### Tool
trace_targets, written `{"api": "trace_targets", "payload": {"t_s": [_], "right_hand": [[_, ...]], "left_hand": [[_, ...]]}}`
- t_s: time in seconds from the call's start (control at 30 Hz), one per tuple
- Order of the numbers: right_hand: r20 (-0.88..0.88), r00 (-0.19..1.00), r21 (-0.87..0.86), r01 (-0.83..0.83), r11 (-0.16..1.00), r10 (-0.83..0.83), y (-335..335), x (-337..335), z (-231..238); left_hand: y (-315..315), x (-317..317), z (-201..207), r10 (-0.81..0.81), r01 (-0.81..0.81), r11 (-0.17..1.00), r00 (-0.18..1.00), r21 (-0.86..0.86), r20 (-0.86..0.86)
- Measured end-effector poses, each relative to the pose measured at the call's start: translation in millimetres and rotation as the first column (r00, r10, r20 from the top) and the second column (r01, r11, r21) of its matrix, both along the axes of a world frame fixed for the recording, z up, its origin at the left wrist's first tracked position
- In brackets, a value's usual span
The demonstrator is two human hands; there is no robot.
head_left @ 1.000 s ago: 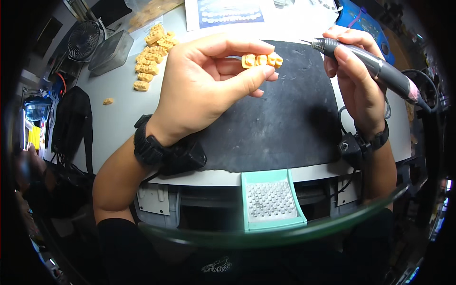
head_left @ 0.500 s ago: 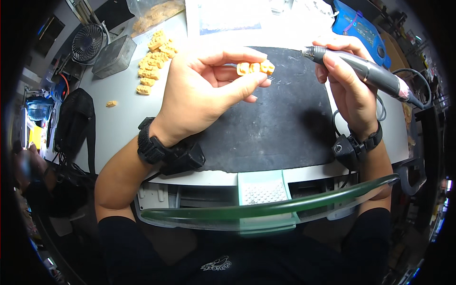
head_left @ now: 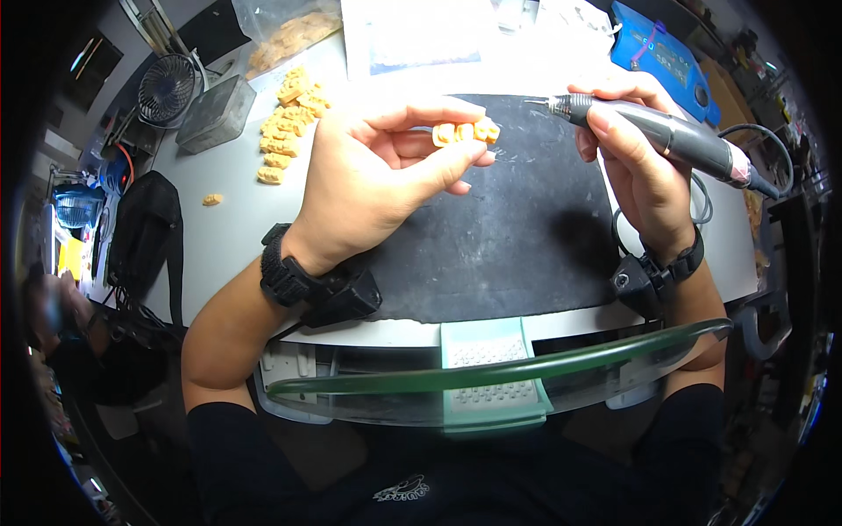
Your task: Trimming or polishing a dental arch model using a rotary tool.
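Observation:
My left hand (head_left: 364,180) pinches a small yellow carved piece (head_left: 465,132) between thumb and fingertips, its knobbly relief turned upward over the dark mat (head_left: 500,250). In my right hand (head_left: 640,171) is a grey rotary handpiece (head_left: 680,138), gripped like a pen. Its thin metal bit points left toward the piece, with a gap between them. A cable runs off the handpiece's back end. Left of my left hand, several similar yellow carved pieces (head_left: 285,123) lie in a row, and one small piece (head_left: 211,200) lies apart.
A plastic bag of yellow pieces (head_left: 294,44), a grey box (head_left: 217,114) and a small fan (head_left: 167,89) stand at the back left. At back right is a blue device (head_left: 667,66). A green-edged clear shield (head_left: 491,377) curves across a pale green tray (head_left: 487,346) in front of me.
The handpiece has moved slightly left and down, and its thin bit now shows against the mat. The carved piece has shifted slightly left and down in the picture, still pinched. The view has shifted slightly.

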State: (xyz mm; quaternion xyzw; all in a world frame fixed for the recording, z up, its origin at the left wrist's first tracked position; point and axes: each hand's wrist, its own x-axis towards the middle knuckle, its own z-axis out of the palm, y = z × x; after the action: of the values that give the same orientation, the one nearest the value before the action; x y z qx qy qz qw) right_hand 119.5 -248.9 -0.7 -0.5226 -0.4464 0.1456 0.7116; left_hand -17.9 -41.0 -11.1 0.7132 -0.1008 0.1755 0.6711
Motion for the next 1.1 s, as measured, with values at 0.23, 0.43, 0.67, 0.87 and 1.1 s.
{"api": "trace_targets", "payload": {"t_s": [0.23,0.43,0.67,0.87,1.1], "right_hand": [[-0.04,0.999,0.049,-0.003,0.999,0.005,0,-3,1],[0.086,0.995,0.007,0.044,0.999,-0.044,-2,-11,6],[0.043,0.999,-0.056,0.028,0.998,-0.026,-2,-17,7],[0.11,0.994,-0.021,0.016,1.0,-0.014,-1,-16,6],[0.179,0.984,-0.047,0.001,0.999,0.007,-1,-15,4]], "left_hand": [[-2,2,0,0.015,-0.015,1.0,1.0,0.004,0.005],[-2,2,1,0.032,-0.032,0.999,0.999,0.003,-0.005],[0,2,1,0.042,-0.043,0.999,0.999,-0.007,-0.029],[0,3,0,0.022,-0.022,1.0,1.0,-0.002,-0.002],[0,3,0,0.009,-0.009,1.0,1.0,0.012,0.003]]}}
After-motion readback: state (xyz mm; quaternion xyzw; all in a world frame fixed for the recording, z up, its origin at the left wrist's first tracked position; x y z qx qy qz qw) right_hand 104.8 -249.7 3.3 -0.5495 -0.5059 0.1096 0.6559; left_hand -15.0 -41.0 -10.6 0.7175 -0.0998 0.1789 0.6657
